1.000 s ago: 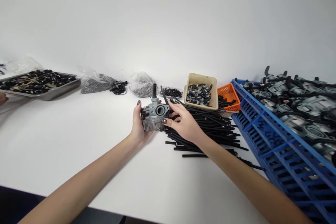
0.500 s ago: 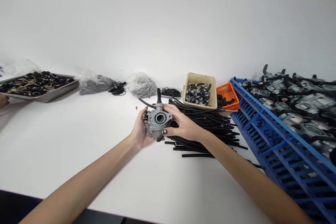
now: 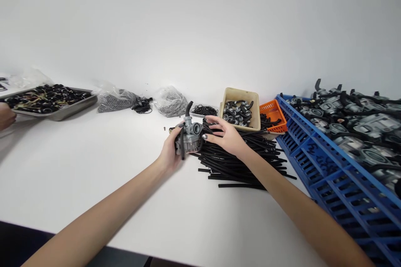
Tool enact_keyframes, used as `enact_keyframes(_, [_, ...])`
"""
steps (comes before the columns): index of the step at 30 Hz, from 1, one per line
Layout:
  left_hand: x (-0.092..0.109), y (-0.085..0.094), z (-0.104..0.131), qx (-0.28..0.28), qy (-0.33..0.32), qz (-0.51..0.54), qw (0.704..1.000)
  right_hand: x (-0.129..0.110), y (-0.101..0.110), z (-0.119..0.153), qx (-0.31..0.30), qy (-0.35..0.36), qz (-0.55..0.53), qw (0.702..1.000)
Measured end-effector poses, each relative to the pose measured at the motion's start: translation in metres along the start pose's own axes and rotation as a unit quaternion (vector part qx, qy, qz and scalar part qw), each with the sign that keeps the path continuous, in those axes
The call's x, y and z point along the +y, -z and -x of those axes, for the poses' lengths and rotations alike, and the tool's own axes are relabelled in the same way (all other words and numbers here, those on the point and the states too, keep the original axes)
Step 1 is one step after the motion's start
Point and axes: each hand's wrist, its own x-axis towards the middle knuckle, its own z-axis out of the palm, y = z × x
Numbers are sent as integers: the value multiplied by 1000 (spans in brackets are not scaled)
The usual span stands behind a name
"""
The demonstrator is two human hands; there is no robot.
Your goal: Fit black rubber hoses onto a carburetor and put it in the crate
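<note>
A grey metal carburetor (image 3: 191,138) with a black rubber cap on top and a short black hose hanging at its front is held above the white table. My left hand (image 3: 169,150) is closed around its left side. My right hand (image 3: 227,135) is just to the right of it, fingers apart and thumb pointing at the carburetor; nothing shows between the fingers. Under and behind my right hand lies a pile of black rubber hoses (image 3: 238,167).
A blue crate (image 3: 316,162) full of carburetors stands at the right. Behind the hoses sit a cream bin (image 3: 257,110) and an orange basket (image 3: 282,125) with small parts. Plastic bags (image 3: 171,102) line the wall. At far left, another person's hand (image 3: 5,116) is by a metal tray (image 3: 67,110).
The carburetor has been turned in my left hand, so its round bore now faces right and the hose hangs in front. My right hand has let go and opened.
</note>
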Motion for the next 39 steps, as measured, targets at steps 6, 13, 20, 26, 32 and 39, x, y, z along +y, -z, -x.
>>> enact_keyframes(6, [-2, 4, -2, 80, -102, -75, 989, -23, -12, 10, -17, -1, 30, 999])
enact_keyframes(13, [-8, 8, 0, 68, -160, -126, 977, -37, -24, 25, -37, 69, 115, 990])
enact_keyframes(20, [-8, 5, -2, 95, -113, -94, 985, -21, -25, 21, -19, 130, 57, 990])
enact_keyframes(26, [-7, 4, -1, 83, -108, -91, 986, -4, -30, 14, -18, 101, -40, 994])
enact_keyframes(32, [-8, 3, 0, 83, -99, -86, 988, 2, -32, 11, -39, 48, -91, 994])
enact_keyframes(39, [-9, 2, 2, 80, -86, -95, 989, 3, -35, 16, 8, 77, 57, 995])
